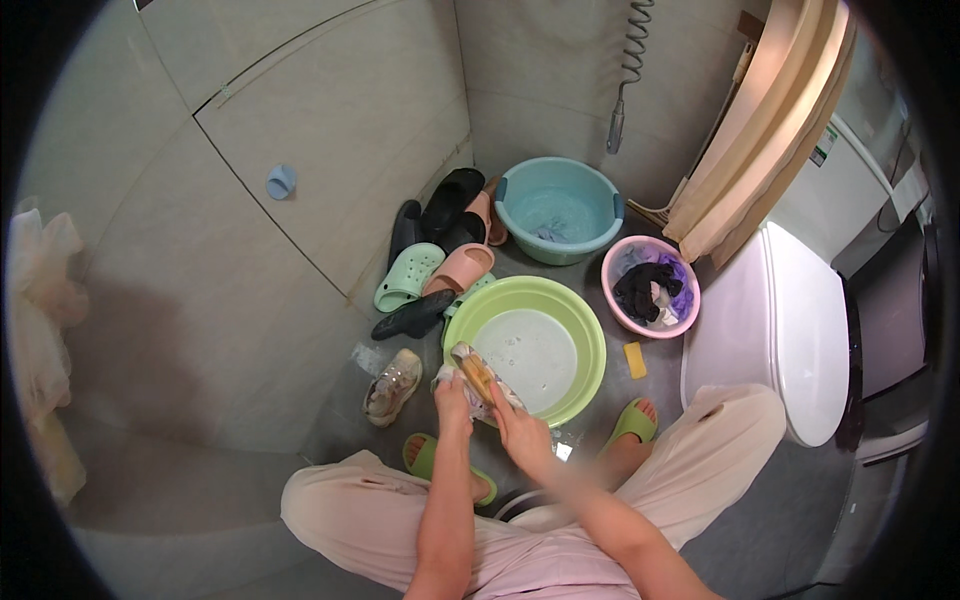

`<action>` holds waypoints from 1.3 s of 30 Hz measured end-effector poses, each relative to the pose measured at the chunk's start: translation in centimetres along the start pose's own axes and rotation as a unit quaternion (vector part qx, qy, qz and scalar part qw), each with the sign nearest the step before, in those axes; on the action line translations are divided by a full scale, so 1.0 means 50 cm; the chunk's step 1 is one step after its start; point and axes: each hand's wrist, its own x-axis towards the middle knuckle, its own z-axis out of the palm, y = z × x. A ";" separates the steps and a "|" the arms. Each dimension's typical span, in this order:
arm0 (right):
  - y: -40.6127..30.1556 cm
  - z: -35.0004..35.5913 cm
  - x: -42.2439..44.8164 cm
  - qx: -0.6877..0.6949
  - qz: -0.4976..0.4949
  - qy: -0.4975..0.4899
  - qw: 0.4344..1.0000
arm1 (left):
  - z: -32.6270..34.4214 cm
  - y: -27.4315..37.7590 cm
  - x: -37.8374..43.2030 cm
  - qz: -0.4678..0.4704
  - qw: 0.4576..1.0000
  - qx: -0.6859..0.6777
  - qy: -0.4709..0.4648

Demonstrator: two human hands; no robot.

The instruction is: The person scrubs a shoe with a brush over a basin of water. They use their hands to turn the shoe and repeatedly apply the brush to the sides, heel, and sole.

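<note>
At the near left rim of a lime-green basin (590, 337), my left hand (452, 405) grips a light-coloured shoe (508, 396). My right hand (520, 433) holds a wooden-backed brush (477, 373) against the shoe, which hides the bristles. Shallow, cloudy water (529, 352) lies in the basin. A second shoe, a pale sneaker (392, 386), stands on the floor left of my left hand. To the basin's right lies a yellow bar (635, 360), perhaps soap.
Behind stands a blue basin (559, 253) with water and cloth. A pink basin (609, 304) holds laundry, including a black garment (645, 289). Clogs and slides (410, 276) crowd the left wall. A white toilet (806, 337) and beige curtain (757, 135) border the right; a coiled hose (636, 45) hangs above.
</note>
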 end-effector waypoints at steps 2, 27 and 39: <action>-0.011 -0.001 -0.036 -0.026 0.000 0.008 1.000 | -0.005 -0.006 0.004 -0.012 1.000 -0.004 0.004; 0.022 -0.005 0.060 -0.040 0.019 0.023 0.999 | 0.009 -0.012 0.002 -0.094 0.987 -0.113 -0.065; 0.021 -0.018 0.079 -0.047 0.006 0.039 0.998 | 0.014 -0.021 -0.005 -0.118 0.978 -0.142 -0.092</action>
